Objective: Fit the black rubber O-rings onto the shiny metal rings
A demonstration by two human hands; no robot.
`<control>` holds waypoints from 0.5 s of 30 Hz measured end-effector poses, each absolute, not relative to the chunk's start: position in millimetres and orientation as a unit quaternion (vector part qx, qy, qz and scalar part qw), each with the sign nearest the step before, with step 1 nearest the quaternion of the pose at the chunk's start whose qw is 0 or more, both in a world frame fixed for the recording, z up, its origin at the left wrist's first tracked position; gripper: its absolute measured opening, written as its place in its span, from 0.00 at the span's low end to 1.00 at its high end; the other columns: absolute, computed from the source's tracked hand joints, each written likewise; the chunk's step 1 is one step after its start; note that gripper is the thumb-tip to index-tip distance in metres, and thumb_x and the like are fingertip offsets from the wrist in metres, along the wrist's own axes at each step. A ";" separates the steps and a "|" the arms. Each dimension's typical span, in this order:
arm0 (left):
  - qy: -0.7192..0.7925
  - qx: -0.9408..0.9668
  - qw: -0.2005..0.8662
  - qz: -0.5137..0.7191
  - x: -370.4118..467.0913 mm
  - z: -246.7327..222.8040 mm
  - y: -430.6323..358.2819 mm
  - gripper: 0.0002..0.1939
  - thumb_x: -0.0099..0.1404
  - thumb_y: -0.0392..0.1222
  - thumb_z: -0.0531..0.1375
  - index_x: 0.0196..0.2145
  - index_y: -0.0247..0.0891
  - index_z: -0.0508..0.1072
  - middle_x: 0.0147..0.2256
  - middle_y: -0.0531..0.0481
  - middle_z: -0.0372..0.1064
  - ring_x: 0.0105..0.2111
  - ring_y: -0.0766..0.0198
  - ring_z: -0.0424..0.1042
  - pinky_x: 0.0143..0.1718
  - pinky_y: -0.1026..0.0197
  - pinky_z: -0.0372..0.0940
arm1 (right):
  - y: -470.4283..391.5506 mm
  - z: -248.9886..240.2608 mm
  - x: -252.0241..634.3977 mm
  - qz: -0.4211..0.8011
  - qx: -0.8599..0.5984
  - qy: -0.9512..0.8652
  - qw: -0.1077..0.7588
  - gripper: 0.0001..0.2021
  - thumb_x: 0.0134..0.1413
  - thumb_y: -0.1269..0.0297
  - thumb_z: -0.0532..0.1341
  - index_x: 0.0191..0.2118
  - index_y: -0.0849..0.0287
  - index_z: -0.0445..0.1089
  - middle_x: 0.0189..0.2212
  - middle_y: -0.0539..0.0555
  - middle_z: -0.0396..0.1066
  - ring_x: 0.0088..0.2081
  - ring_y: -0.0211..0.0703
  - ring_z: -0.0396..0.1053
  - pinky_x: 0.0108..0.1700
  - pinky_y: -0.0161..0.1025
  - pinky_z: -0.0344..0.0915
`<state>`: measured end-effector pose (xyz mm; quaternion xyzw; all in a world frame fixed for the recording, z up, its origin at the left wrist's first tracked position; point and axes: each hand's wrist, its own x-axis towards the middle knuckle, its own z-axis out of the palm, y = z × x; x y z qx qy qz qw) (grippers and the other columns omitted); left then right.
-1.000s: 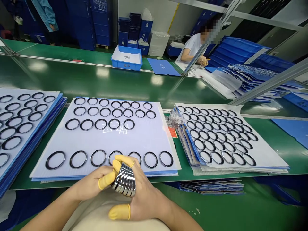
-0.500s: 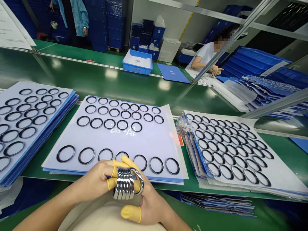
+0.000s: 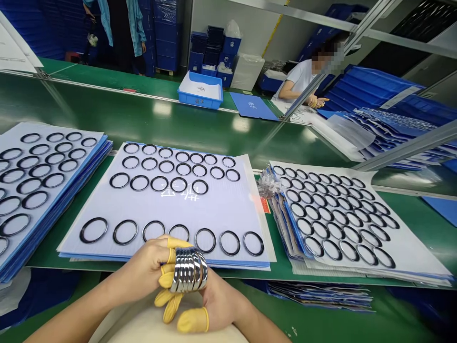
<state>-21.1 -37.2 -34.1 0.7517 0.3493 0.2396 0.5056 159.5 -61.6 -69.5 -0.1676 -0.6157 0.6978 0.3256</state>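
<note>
Both hands grasp one stacked row of bright metal rings (image 3: 188, 269) at lower centre. The left hand (image 3: 152, 259) is curled against the row's left end; the right hand (image 3: 219, 297) supports its right end, the thumb standing clear. Yellow finger covers (image 3: 193, 320) are worn.

Directions are taken from the held rings. At 12 o'clock, just beyond, lies a pale sheet (image 3: 223, 207): seven dark rings (image 3: 205, 240) form its near row, with rows of seven, seven and five farther off. White characters (image 3: 194, 197), seen inverted between these groups, cannot be read with certainty. Ring-covered stacks lie at 10 o'clock (image 3: 84, 166) and 2 o'clock (image 3: 403, 243). Between 1 and 2 o'clock, a red label (image 3: 265, 205) bears print too small to read.

Farther off, a blue tray (image 3: 185, 98) at 12 o'clock carries dark, illegible characters; a blue board (image 3: 246, 110) at 1 o'clock carries white ones, likewise unclear. Printing on the paper (image 3: 16, 50) at 11 o'clock is illegible.
</note>
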 end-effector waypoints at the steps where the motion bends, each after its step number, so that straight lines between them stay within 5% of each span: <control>1: 0.347 0.751 0.510 0.234 -20.7 -34.3 -36.3 0.12 0.64 0.30 0.56 0.29 0.38 0.77 0.37 0.48 0.73 0.37 0.63 0.68 0.40 0.64 0.63 | -62.1 -71.4 159.5 0.703 -0.170 -0.610 0.323 0.27 0.42 0.46 0.69 0.43 0.62 0.74 0.33 0.57 0.78 0.36 0.45 0.76 0.44 0.42 0.72; 9: 0.222 0.749 0.587 0.211 -31.0 -34.6 -16.4 0.14 0.70 0.43 0.54 0.33 0.37 0.77 0.38 0.45 0.71 0.40 0.61 0.68 0.45 0.63 0.62 | -70.4 -80.5 161.1 0.763 -0.187 -0.519 0.338 0.23 0.47 0.54 0.68 0.47 0.62 0.72 0.40 0.62 0.78 0.37 0.47 0.78 0.41 0.43 0.74; 15: 0.182 0.791 0.564 0.151 -42.5 -24.5 -7.9 0.13 0.70 0.44 0.54 0.41 0.39 0.77 0.47 0.42 0.69 0.46 0.57 0.68 0.50 0.60 0.62 | -69.9 -65.3 157.7 0.754 -0.227 -0.508 0.348 0.18 0.49 0.53 0.66 0.38 0.65 0.76 0.34 0.60 0.77 0.34 0.45 0.77 0.41 0.45 0.74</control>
